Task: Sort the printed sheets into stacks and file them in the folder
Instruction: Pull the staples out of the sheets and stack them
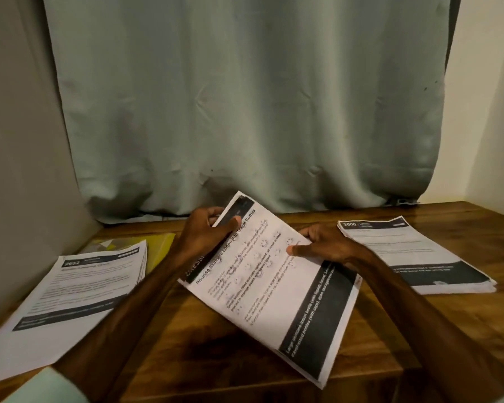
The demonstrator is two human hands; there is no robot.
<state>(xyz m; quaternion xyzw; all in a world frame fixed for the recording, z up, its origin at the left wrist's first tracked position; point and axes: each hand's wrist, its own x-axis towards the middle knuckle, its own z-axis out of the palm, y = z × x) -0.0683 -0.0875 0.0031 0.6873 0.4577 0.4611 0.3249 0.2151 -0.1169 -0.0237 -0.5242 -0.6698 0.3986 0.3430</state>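
Left stack (70, 289), top sheet headed 2652, lies along the left edge of the table (216, 359), slightly fanned, near end sticking out past the front edge. Yellow folder (160, 245) lies flat at the back left, just behind that stack and partly covered by it; can't tell if anything is inside.

Left hand (204, 231) grips the far corner of the middle bundle (274, 286), thumb on top, fingers curled behind the sheets. The bundle sits at table centre, turned at an angle, far end lifted and near end down by the front edge. Several sheets thick, going by the layered near corner.

Right hand (323, 245) holds the bundle's right edge, thumb pressed on the printed face, fingers curled over the far side.

Right stack (413, 251), headed 3800, lies near the right edge, fairly squared up, well apart from the bundle. Curtain (245, 112) hangs behind the back edge.

Progress, as a judgement: about midway. Two sorted stacks are laid out and a third batch is in hand, probably being checked or squared. Left to do: place or split this bundle, then file the stacks. No sheets visibly in the folder, so filing looks not yet begun.
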